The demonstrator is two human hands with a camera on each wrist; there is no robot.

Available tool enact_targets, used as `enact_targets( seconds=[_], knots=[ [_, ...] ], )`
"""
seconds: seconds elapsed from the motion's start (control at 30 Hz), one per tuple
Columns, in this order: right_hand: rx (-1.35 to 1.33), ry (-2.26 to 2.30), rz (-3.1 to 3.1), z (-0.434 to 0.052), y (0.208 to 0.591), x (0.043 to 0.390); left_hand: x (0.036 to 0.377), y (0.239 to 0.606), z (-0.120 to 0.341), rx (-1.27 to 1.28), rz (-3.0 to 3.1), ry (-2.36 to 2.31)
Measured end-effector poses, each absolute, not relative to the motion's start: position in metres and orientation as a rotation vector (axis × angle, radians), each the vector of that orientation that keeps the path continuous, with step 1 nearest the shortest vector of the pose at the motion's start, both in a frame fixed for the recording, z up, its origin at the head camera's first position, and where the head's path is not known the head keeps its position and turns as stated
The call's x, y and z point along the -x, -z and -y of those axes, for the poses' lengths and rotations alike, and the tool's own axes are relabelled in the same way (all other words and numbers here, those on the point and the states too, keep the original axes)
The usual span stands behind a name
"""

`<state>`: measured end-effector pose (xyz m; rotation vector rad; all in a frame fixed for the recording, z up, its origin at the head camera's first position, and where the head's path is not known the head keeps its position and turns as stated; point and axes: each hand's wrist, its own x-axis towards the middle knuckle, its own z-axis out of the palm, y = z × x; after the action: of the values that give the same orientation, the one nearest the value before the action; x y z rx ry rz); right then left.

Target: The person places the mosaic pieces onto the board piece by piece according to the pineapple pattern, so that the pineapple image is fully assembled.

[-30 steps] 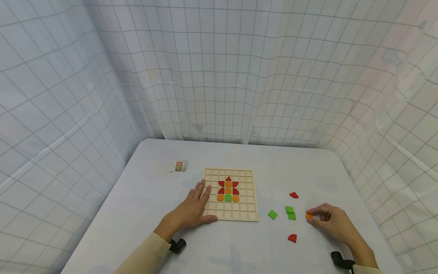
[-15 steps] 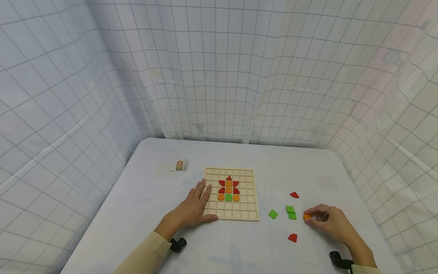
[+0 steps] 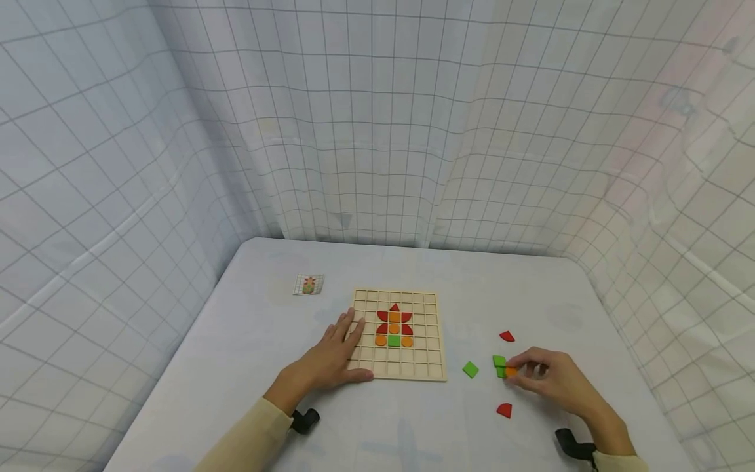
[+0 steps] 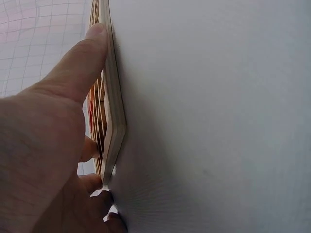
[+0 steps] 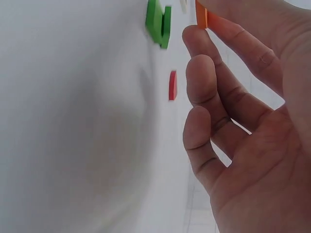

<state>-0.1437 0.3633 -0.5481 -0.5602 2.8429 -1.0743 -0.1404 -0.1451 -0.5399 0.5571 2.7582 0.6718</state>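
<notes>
Head view: the right hand (image 3: 554, 380) pinches a small orange piece (image 3: 510, 372) between thumb and fingertips, now just beside the 2 green squares (image 3: 500, 366); 1.0 s ago it held the piece well to their right. The left hand (image 3: 330, 360) lies flat, fingers straight, on the left edge of the wooden grid board (image 3: 427, 367), unchanged. On the white table (image 3: 265, 341) lie 1 more green square (image 3: 470, 369) and 2 red quarter-round pieces (image 3: 506, 336). No writing is readable on the small pattern card (image 3: 309, 284).
</notes>
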Motion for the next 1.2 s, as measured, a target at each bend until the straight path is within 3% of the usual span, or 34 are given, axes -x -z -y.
enact_targets(
  seconds=[0.63, 1.2],
  knots=[
    [1.139, 1.224, -2.749, -0.290, 0.543, 0.170, 0.142, 0.539, 0.145, -0.544, -2.739, -0.658],
    [1.095, 1.171, -2.658, -0.218, 0.544, 0.185, 0.144, 0.544, 0.147, -0.571, -2.753, -0.660]
  ],
)
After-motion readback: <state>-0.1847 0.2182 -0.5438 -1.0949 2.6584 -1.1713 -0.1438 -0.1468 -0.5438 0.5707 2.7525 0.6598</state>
